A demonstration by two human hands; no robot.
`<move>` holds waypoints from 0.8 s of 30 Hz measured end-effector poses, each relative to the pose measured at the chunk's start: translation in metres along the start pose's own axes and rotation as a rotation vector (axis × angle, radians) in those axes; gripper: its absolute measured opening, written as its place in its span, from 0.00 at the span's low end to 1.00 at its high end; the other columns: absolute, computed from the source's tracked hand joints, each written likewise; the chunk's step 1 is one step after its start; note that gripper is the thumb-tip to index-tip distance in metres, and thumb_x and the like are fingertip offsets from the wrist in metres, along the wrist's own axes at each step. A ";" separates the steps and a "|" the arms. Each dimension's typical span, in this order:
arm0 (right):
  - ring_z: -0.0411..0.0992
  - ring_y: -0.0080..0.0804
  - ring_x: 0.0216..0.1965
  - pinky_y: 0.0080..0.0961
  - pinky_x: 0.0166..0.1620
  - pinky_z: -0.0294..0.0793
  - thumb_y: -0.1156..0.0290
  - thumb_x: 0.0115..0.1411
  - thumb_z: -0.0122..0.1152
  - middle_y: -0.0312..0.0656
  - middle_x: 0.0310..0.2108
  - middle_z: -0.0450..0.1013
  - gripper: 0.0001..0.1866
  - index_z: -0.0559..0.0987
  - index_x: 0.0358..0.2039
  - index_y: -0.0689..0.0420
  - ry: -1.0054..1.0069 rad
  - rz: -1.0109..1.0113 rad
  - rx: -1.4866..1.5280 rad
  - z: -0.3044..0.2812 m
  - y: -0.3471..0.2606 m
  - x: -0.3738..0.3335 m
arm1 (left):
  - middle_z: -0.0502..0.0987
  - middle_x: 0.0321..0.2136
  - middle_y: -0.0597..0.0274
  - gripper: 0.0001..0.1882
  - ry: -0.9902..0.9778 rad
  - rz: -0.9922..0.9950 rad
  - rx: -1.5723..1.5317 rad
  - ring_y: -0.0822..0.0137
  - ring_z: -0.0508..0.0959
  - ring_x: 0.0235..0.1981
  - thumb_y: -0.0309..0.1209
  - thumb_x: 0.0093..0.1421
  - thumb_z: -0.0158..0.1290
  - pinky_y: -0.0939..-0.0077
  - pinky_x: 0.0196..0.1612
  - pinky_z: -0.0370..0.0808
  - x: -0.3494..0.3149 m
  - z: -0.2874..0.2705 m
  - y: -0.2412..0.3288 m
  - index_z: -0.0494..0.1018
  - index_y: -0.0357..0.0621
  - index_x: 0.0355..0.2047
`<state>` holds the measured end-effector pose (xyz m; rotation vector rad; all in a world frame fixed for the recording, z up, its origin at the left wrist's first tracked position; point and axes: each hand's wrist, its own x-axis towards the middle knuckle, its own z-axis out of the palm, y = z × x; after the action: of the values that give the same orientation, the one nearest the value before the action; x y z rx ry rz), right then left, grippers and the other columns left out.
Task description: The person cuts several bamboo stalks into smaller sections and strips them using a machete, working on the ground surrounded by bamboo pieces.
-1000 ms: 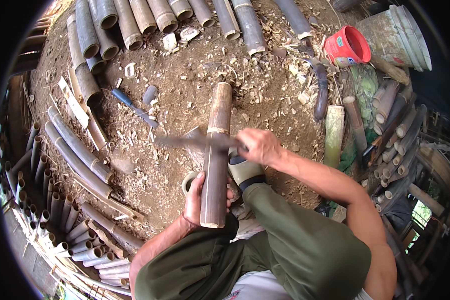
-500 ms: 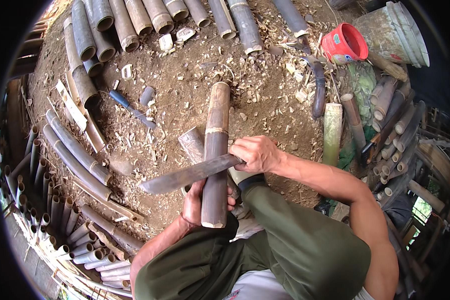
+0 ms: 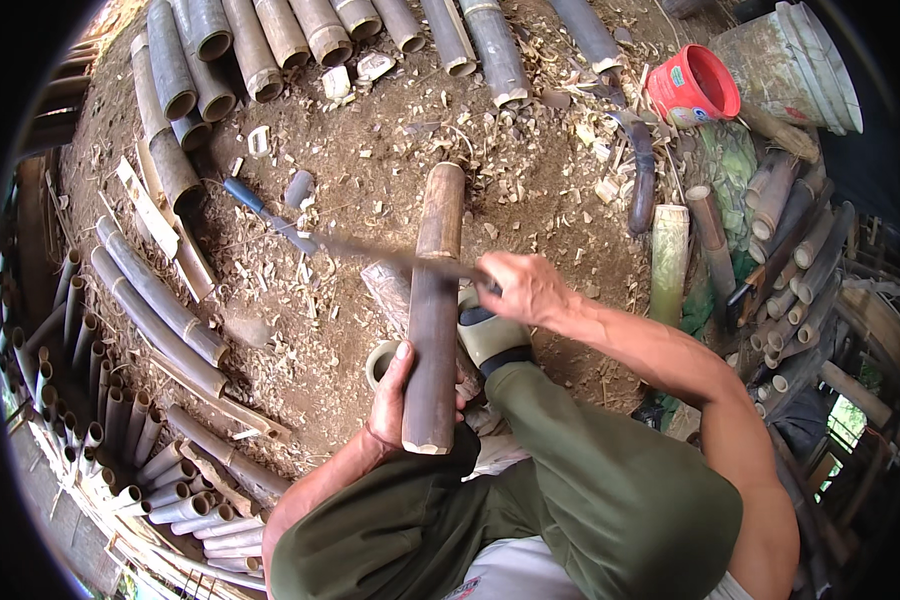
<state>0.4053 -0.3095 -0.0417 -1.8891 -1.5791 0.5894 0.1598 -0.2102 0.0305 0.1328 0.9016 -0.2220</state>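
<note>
swung up from a lower slant near the left thumb, the knife now crosses the bamboo right by its pale ring, and the right hand sits a little farther forward than half a second ago; the bamboo lies almost as it did. it points away from the person, near end over the lap, far end out above the chip-strewn ground. the left hand is wrapped round its near half, thumb along the left side, fingertips showing at the right edge. the right hand is clamped on the knife's handle, just right of the bamboo

the step in hand, as i judge it, is working the blade over the bamboo's outer skin around the ring. the next move calls for a firm left grip so the bamboo does not roll, an even blade angle, and a left thumb kept clear of the edge

the blade is blurred, so i cannot tell whether it bites, skims or hangs just above the skin. the handle is mostly hidden in the right fist, and the left palm is behind the bamboo. a log is partly covered too; whether it props the bamboo does not show. the round beige thing beside the left thumb is hard to name
</note>
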 end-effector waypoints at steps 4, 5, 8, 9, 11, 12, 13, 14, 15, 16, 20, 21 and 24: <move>0.72 0.27 0.18 0.27 0.16 0.73 0.68 0.58 0.63 0.40 0.23 0.73 0.10 0.69 0.27 0.53 0.050 0.014 -0.062 0.004 0.007 0.000 | 0.77 0.41 0.48 0.41 0.029 0.020 0.056 0.55 0.83 0.33 0.66 0.65 0.41 0.57 0.36 0.85 0.000 0.006 -0.002 0.65 0.38 0.57; 0.72 0.27 0.17 0.27 0.16 0.73 0.68 0.58 0.64 0.40 0.23 0.73 0.10 0.69 0.27 0.53 0.000 0.186 -0.090 0.003 0.011 0.007 | 0.77 0.41 0.47 0.41 0.020 0.033 0.051 0.54 0.83 0.34 0.65 0.66 0.41 0.58 0.38 0.84 0.000 0.006 0.000 0.65 0.36 0.57; 0.71 0.27 0.17 0.26 0.16 0.72 0.68 0.57 0.64 0.36 0.21 0.71 0.11 0.69 0.26 0.53 0.018 0.094 0.019 0.000 0.007 0.001 | 0.77 0.40 0.47 0.39 -0.033 0.044 -0.010 0.54 0.83 0.34 0.63 0.67 0.39 0.57 0.38 0.84 0.000 0.007 0.004 0.64 0.37 0.58; 0.71 0.27 0.17 0.27 0.16 0.72 0.68 0.57 0.64 0.35 0.21 0.71 0.11 0.69 0.25 0.53 0.040 -0.041 0.008 0.002 0.000 -0.004 | 0.77 0.40 0.47 0.39 -0.054 0.041 -0.039 0.54 0.83 0.33 0.63 0.68 0.39 0.56 0.37 0.85 0.000 0.008 0.005 0.64 0.38 0.58; 0.72 0.28 0.20 0.28 0.18 0.74 0.65 0.58 0.64 0.36 0.20 0.70 0.12 0.70 0.26 0.53 0.185 -0.341 0.010 -0.003 -0.021 0.006 | 0.77 0.40 0.47 0.38 -0.052 0.017 -0.076 0.53 0.83 0.33 0.62 0.68 0.38 0.56 0.37 0.84 0.002 0.004 0.002 0.64 0.39 0.59; 0.72 0.29 0.19 0.27 0.18 0.73 0.65 0.58 0.64 0.37 0.20 0.70 0.11 0.70 0.27 0.53 0.130 -0.204 -0.051 0.005 -0.007 0.003 | 0.77 0.40 0.47 0.38 -0.051 0.005 -0.095 0.53 0.82 0.34 0.62 0.69 0.37 0.55 0.38 0.84 0.002 0.003 0.000 0.63 0.39 0.59; 0.71 0.30 0.18 0.27 0.18 0.73 0.66 0.58 0.63 0.38 0.20 0.71 0.11 0.70 0.27 0.54 0.079 -0.064 -0.114 0.008 0.011 -0.002 | 0.77 0.40 0.46 0.38 -0.048 -0.005 -0.098 0.52 0.82 0.34 0.62 0.69 0.37 0.55 0.38 0.84 0.004 0.005 -0.001 0.63 0.40 0.59; 0.69 0.29 0.16 0.27 0.17 0.72 0.67 0.60 0.61 0.39 0.20 0.71 0.10 0.69 0.28 0.54 -0.001 0.204 -0.110 0.003 0.014 0.004 | 0.77 0.40 0.46 0.37 -0.037 -0.011 -0.103 0.52 0.82 0.34 0.62 0.69 0.36 0.55 0.38 0.84 0.003 0.005 0.000 0.63 0.40 0.60; 0.68 0.28 0.14 0.26 0.16 0.70 0.68 0.60 0.60 0.40 0.20 0.71 0.09 0.70 0.28 0.54 0.032 0.307 0.009 -0.003 0.017 0.008 | 0.77 0.40 0.46 0.37 -0.025 -0.018 -0.109 0.52 0.82 0.34 0.62 0.69 0.35 0.55 0.38 0.84 0.002 0.005 0.001 0.63 0.40 0.60; 0.68 0.29 0.15 0.26 0.16 0.71 0.67 0.60 0.60 0.39 0.19 0.71 0.09 0.71 0.28 0.54 0.007 0.223 -0.005 -0.004 0.015 0.004 | 0.77 0.39 0.46 0.38 -0.063 -0.012 -0.093 0.52 0.82 0.33 0.62 0.69 0.35 0.55 0.37 0.83 0.003 0.006 0.003 0.64 0.40 0.59; 0.69 0.30 0.15 0.28 0.17 0.72 0.66 0.58 0.62 0.37 0.20 0.70 0.09 0.71 0.27 0.53 0.078 -0.167 -0.004 -0.001 -0.008 -0.004 | 0.77 0.37 0.47 0.38 -0.083 -0.011 -0.143 0.53 0.82 0.33 0.62 0.69 0.35 0.56 0.36 0.83 0.002 0.004 -0.001 0.63 0.39 0.60; 0.70 0.29 0.16 0.29 0.17 0.71 0.66 0.58 0.62 0.37 0.20 0.70 0.09 0.71 0.27 0.53 0.138 -0.160 -0.097 0.007 0.004 -0.005 | 0.77 0.37 0.47 0.38 -0.091 -0.009 -0.133 0.53 0.82 0.33 0.62 0.69 0.35 0.56 0.36 0.83 0.004 0.005 -0.001 0.63 0.39 0.60; 0.72 0.28 0.19 0.30 0.18 0.74 0.67 0.55 0.64 0.38 0.21 0.71 0.10 0.71 0.28 0.53 -0.028 0.393 0.047 0.001 0.012 0.004 | 0.78 0.37 0.47 0.39 -0.092 0.010 -0.116 0.54 0.82 0.32 0.62 0.69 0.35 0.57 0.36 0.83 0.003 0.003 0.002 0.62 0.37 0.61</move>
<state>0.4139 -0.3065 -0.0503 -2.1778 -1.2012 0.8130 0.1646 -0.2093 0.0301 0.0190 0.8197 -0.1652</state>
